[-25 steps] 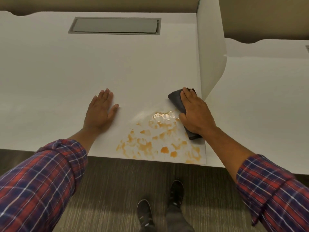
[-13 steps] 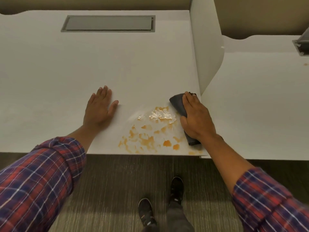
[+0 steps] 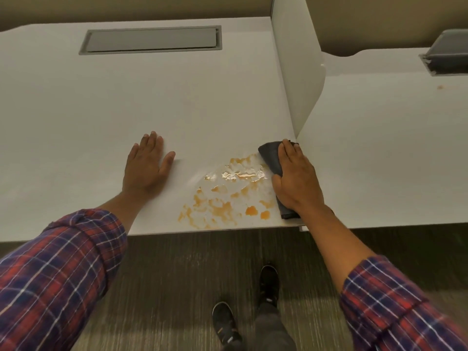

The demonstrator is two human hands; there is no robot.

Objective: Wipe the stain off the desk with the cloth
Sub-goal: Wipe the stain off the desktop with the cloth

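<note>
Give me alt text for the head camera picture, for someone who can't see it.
A person's right hand presses a dark grey cloth flat on a white desk, at the right edge of an orange stain near the front edge. The left hand rests flat on the desk left of the stain.

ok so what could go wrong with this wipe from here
1. The stain runs almost to the front edge of the desk, so a stroke toward the person could push liquid onto the carpet or shoes.
2. Its upper part looks wet and glossy. The small folded cloth under the right hand may smear it toward the left hand rather than lift it.
</note>
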